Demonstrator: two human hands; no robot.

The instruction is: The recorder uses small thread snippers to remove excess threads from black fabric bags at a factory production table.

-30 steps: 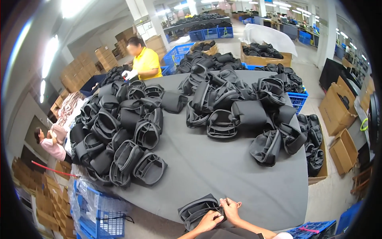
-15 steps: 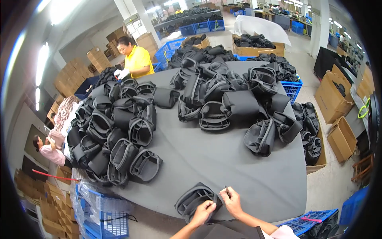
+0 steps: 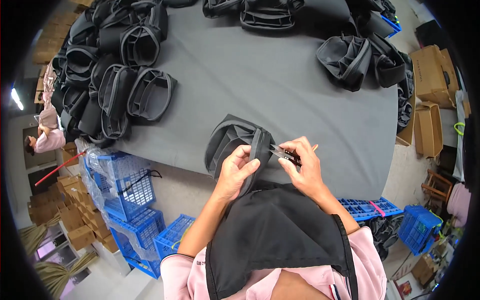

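Note:
An unzipped black padded bag [image 3: 218, 146] with inner dividers stands at the near edge of the grey table, close to my body. My left hand [image 3: 237, 172] pinches its zipped rim, thumb on the near side. Beside that rim, my right hand [image 3: 306, 169] is closed around small thread snips [image 3: 289, 156] with dark grips. Their metal tips point left and reach the bag's edge; whether they touch a thread is too small to tell.
Many similar black bags [image 3: 141, 46] are heaped on the table's [image 3: 280, 75] left, with more [image 3: 345, 60] at far right. Blue crates [image 3: 132, 190] stand below left, another [image 3: 367, 209] near right. Cardboard boxes [image 3: 428, 130] sit on the right floor. A person [image 3: 47, 137] is far left.
The view has tilted down, so the far table and the person in yellow are out of sight. My right hand has brought the snips' tips to the bag's rim.

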